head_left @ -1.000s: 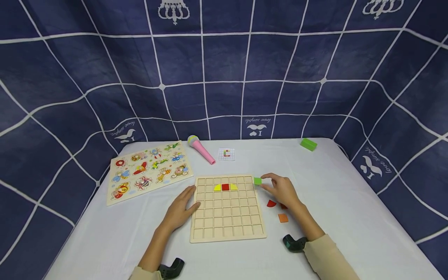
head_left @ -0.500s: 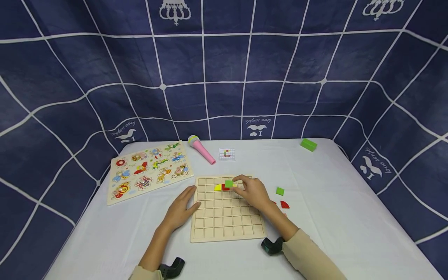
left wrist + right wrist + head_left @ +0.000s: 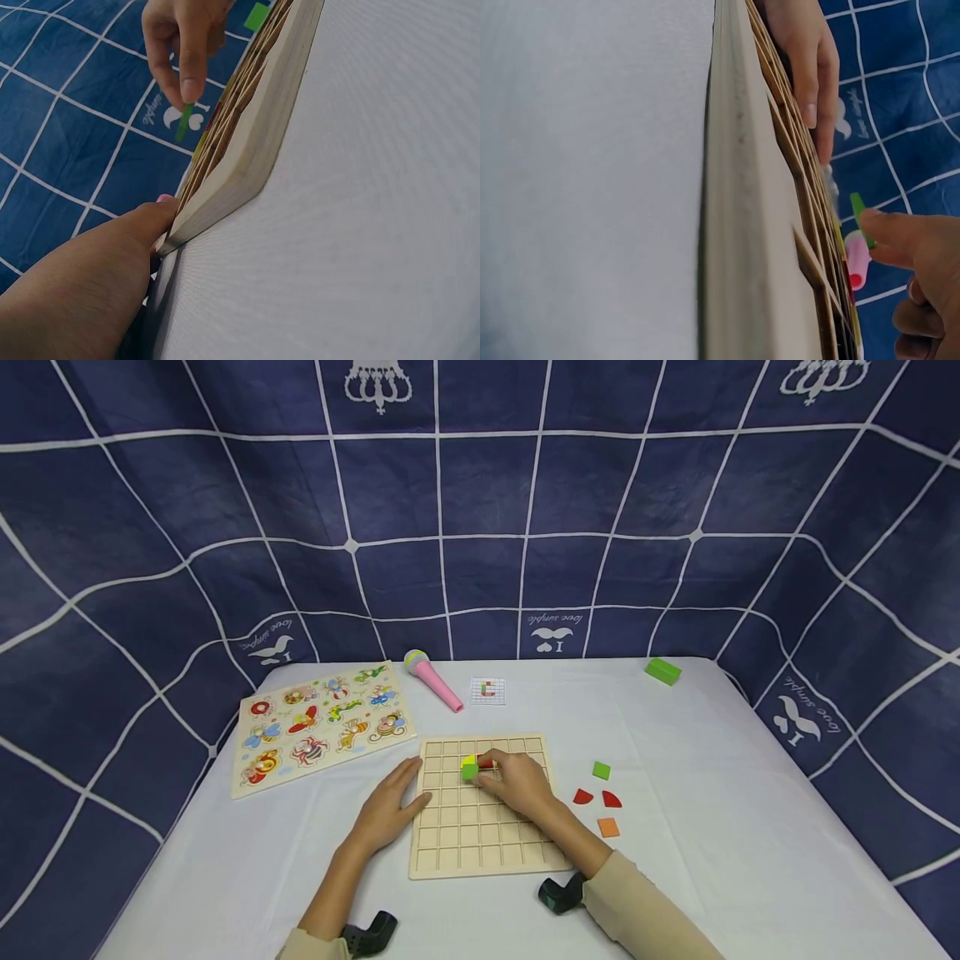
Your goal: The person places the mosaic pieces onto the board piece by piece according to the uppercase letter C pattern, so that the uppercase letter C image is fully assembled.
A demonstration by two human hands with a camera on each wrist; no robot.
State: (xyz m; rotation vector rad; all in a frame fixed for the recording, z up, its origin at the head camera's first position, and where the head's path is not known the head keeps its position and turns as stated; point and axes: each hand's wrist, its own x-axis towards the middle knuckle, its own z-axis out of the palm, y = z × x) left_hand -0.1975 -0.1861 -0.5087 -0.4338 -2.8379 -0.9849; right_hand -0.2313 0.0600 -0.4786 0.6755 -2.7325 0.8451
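A wooden grid board (image 3: 491, 837) lies on the white table. My right hand (image 3: 519, 783) pinches a green square tile (image 3: 469, 772) between thumb and fingers, close over the board's upper rows. In the right wrist view the green tile (image 3: 859, 204) stands out from the fingertips, seen nearly edge-on. A yellow piece (image 3: 468, 760) and a red square (image 3: 486, 763) sit in the board's grid, partly covered by the tile and the fingers; the second yellow piece is hidden behind the hand. My left hand (image 3: 386, 807) rests along the board's left edge, fingers extended.
Right of the board lie a green tile (image 3: 602, 770), two red quarter-round pieces (image 3: 611, 799) and an orange square (image 3: 608, 827). Behind are a small pattern card (image 3: 487, 691), a pink toy microphone (image 3: 438, 685) and a green block (image 3: 663, 671). An insect puzzle board (image 3: 322, 727) stands left.
My right hand has carried the green tile from beyond the board's right edge leftward over the grid, down near the yellow piece. The left hand has stayed at the board's edge.
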